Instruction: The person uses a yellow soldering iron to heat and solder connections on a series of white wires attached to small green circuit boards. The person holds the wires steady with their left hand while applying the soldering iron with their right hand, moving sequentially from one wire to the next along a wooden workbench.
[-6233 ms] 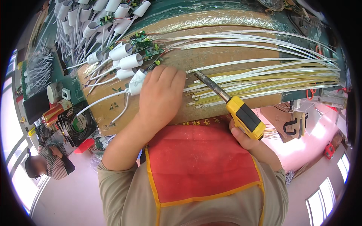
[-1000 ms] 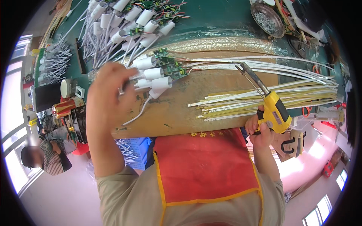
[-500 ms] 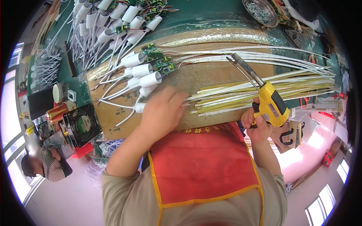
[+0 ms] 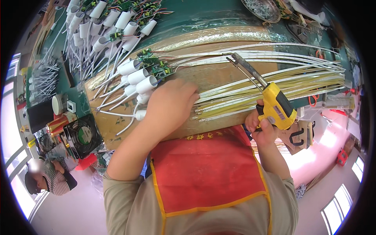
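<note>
My right hand (image 4: 261, 127) is wrapped round the grip of a yellow soldering gun (image 4: 277, 106), whose metal tip points up and left above the LED strips. My left hand (image 4: 172, 105) lies over the board, its fingers curled together by the left ends of the yellow and white LED strips (image 4: 235, 102). What those fingers pinch is hidden. Just left of that hand lie several white plastic tubes (image 4: 137, 76) with white cables. Small green circuit boards (image 4: 160, 70) stick out of some tubes, and thin wires run from them toward the upper white strips (image 4: 250, 56).
A brown work board (image 4: 188, 76) lies under everything on the green table. More tubes with boards (image 4: 125, 19) are heaped at the far left. A black fan (image 4: 83, 135) stands at the left edge, a metal dish (image 4: 263, 9) at the far right. Another person (image 4: 53, 178) sits at the left.
My left hand has moved slightly up and right along the strip ends. The whole view has shifted a little; the soldering gun stays in my right hand.
</note>
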`<state>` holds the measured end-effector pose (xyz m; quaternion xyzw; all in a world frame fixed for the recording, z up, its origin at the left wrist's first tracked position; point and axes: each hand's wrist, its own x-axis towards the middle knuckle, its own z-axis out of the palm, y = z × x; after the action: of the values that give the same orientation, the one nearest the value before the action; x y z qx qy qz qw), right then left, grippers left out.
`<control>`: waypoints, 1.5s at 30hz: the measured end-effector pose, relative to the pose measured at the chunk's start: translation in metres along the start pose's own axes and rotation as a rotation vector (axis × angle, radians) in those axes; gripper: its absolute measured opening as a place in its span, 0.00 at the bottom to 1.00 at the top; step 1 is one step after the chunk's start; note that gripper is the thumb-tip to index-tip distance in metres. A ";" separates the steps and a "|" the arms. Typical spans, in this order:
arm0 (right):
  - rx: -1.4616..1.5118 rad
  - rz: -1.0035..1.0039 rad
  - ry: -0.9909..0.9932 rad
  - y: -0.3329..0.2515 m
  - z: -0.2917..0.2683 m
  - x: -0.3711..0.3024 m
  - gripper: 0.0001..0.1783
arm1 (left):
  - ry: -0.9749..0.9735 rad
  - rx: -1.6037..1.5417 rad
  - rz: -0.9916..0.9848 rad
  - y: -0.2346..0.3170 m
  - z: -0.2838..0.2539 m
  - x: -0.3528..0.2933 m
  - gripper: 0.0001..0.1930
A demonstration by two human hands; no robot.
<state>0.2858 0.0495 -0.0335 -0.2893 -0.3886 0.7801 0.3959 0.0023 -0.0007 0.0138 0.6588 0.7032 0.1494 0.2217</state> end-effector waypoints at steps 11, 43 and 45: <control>0.003 -0.014 -0.018 0.002 -0.002 -0.001 0.33 | 0.184 -0.134 -0.019 -0.002 0.001 0.004 0.07; -0.645 0.084 -0.102 -0.006 0.051 0.005 0.15 | 0.083 -0.424 -0.120 0.015 -0.013 -0.047 0.18; -0.590 0.161 -0.135 -0.001 0.058 0.006 0.18 | 0.092 -0.390 -0.064 0.018 -0.010 -0.049 0.19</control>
<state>0.2397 0.0333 -0.0026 -0.3693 -0.5996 0.6798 0.2049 0.0146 -0.0470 0.0375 0.5731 0.6909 0.3058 0.3174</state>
